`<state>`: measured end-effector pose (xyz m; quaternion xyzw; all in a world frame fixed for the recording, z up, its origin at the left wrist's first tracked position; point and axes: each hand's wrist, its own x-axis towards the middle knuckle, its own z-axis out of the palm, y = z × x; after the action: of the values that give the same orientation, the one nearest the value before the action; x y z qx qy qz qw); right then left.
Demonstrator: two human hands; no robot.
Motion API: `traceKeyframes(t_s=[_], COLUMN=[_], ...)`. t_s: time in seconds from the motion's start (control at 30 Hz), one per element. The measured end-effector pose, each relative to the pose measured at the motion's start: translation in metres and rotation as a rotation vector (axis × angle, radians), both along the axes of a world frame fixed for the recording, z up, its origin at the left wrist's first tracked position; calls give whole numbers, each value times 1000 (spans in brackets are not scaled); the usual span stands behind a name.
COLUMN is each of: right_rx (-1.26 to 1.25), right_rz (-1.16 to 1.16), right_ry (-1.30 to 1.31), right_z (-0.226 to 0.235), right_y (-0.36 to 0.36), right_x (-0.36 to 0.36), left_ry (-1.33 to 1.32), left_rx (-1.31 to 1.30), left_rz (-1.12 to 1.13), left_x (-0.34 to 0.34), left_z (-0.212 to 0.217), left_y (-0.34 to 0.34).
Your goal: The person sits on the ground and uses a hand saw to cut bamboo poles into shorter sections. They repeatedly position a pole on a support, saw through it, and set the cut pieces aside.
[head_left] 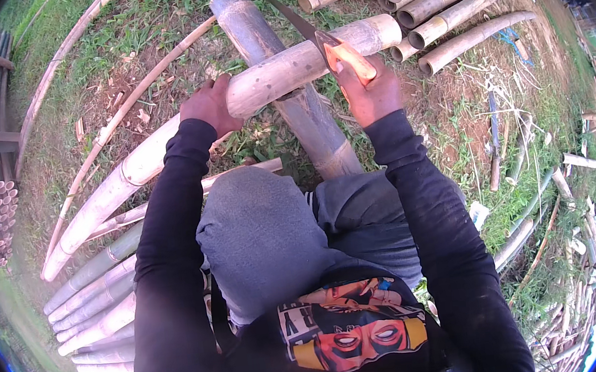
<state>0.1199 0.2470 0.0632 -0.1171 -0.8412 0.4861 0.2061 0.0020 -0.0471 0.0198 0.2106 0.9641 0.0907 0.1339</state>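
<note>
Head view. Left hand (210,109): fingers curled over bamboo pole (278,79), gripping it. Right hand (374,95): closed round orange-handled handsaw (327,44), blade directed forward and leftward from hand, overlapping pole; tooth contact not discernible. Bamboo pole: extends from well left of left hand to just beyond right hand. Bamboo log (314,124): crosswise under pole, between hands. Cut bamboo sections (451,10): piled forward-right of right hand. Bamboo culms (100,291): side by side, behind and left of left hand.
</note>
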Motion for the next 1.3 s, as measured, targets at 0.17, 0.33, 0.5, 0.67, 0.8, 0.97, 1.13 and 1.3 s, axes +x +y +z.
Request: traceKeyframes(t_s=[0.17,0.33,0.5,0.67,0.8,0.97,1.13,1.3], right_rx=[-89,-31,-98,-93,-79,-36,-50,-127], right_rz=[-44,-30,0,-88,-91,-135,-48,-76], right_ry=[-178,-69,-24,-181,-189,-252,-92,-332], right_z=[58,40,5,23,52,30,7,50], right_y=[4,4,-2,-1,4,-3,-4,11], right_x=[190,180,-13,92,239,104,-19,175], left_ry=[38,52,23,27,58,27,-10,-4], left_rx=[-9,0,-30,-22,-36,0,-15,-21], left_rz=[-20,-18,-8,7,-13,-22,-1,-3], left_x=[0,-3,-1,0,0,-4,1,-2], left_z=[-12,-19,-5,0,-11,-11,1,-5], left_y=[-1,-1,1,1,2,1,0,0])
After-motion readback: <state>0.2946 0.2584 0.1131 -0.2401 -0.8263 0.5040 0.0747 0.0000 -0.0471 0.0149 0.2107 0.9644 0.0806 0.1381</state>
